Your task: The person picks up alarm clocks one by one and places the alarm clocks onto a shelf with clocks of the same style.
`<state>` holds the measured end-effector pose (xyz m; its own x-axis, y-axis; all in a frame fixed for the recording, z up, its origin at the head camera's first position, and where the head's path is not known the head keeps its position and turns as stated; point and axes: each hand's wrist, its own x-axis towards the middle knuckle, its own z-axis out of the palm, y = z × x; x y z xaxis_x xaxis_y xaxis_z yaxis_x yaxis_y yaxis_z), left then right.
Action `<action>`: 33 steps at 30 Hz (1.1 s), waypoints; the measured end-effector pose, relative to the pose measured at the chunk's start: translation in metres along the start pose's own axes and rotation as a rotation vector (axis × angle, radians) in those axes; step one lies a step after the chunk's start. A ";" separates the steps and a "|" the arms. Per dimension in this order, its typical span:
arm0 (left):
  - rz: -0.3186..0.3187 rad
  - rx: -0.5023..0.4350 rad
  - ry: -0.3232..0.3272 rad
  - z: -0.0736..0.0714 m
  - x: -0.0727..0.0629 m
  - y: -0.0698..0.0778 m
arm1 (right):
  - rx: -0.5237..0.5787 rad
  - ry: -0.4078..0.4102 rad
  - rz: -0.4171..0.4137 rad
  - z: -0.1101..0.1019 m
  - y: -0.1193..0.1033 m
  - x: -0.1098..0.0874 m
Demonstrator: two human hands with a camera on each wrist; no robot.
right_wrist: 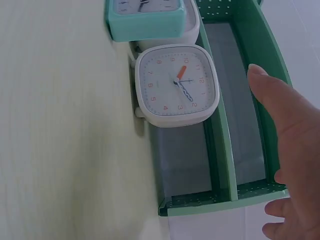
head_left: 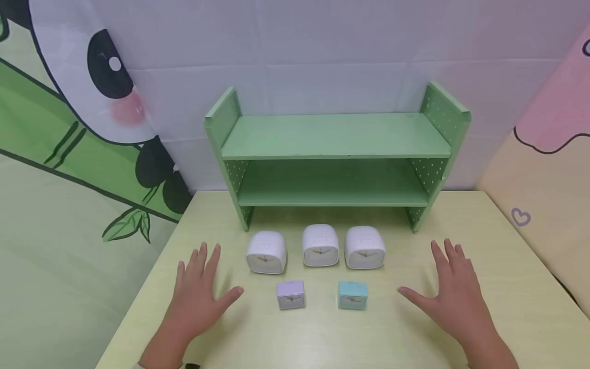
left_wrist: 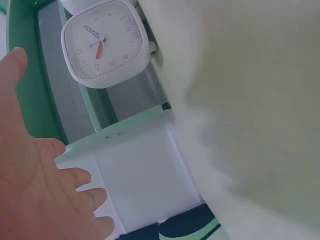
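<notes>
While both hands lie flat on the table (head_left: 507,287), I have nothing gripped: my left hand (head_left: 195,294) rests palm-down with fingers spread and straight, well left of the clocks, and my right hand (head_left: 454,297) does the same on the far side, also released and holding nothing.

Between them, nearest me, stand the lilac clock (head_left: 291,294) and the teal clock (head_left: 352,295), apart from each other. Just behind them is a row of three white clocks: left (head_left: 266,252), middle (head_left: 320,246) and right (head_left: 364,248), the last two almost touching. Past those, against the wall, stands the green shelf (head_left: 336,154), both boards bare.

As I judge it, the risk lies in the tight spacing. Reaching for a white clock means passing over a small one, so a low wrist could knock it flat or off line. The middle and right white clocks sit so close that fingers closing on one may shove its neighbour. Their rounded bodies may also slip from a loose grasp.
</notes>
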<state>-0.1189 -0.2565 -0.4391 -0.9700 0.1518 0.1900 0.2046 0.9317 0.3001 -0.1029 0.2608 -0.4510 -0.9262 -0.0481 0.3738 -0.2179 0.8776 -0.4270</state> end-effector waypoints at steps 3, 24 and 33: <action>0.051 -0.003 0.002 -0.011 0.010 -0.002 | -0.023 0.002 -0.036 0.002 -0.002 0.000; 0.161 0.078 -0.039 -0.104 0.121 -0.005 | 0.479 -0.229 0.195 0.041 -0.048 -0.002; 0.091 -0.166 -0.033 -0.134 0.172 0.019 | 0.644 -0.230 0.116 0.069 -0.054 -0.001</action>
<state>-0.2641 -0.2569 -0.2750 -0.9496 0.2464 0.1939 0.3082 0.8469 0.4333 -0.1117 0.1804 -0.4850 -0.9807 -0.1334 0.1428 -0.1870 0.4291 -0.8837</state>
